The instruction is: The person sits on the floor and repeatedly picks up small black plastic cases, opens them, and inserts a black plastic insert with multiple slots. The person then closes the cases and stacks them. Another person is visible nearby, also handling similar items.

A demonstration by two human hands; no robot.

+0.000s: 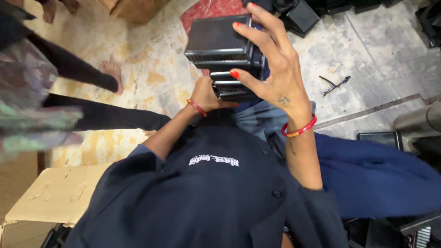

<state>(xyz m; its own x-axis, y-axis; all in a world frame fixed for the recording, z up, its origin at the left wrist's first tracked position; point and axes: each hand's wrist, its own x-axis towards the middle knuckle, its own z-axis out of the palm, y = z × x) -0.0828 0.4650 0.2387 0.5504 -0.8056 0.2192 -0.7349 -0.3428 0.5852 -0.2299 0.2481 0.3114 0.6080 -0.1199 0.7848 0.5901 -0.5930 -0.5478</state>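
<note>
Overhead, looking down the person's own dark shirt (206,197) to a stained floor (376,50) with cardboard (59,193) at lower left.

Stack of black plastic trays (220,43) held up in front of the chest, above the lap. Right hand (275,69) spread over the stack's right side, fingers on top and thumb on the front edge. Left hand (204,94) under and behind the lower trays, closed on them. Hands apart, one each side, both clamped on the stack.

Risk (judgement): the upper tray sits offset from the lower ones, and the right hand's grip is mostly fingertips. A tilt could slide the top tray off to the left and onto the floor. Another person's bare foot (112,73) stands near that side.

More black trays (303,16) along the top edge, cut off by the frame.

Small black clip-like object (335,85) on the floor, too small to identify.

Hidden: number of trays in the stack, left fingers, tray contents.
</note>
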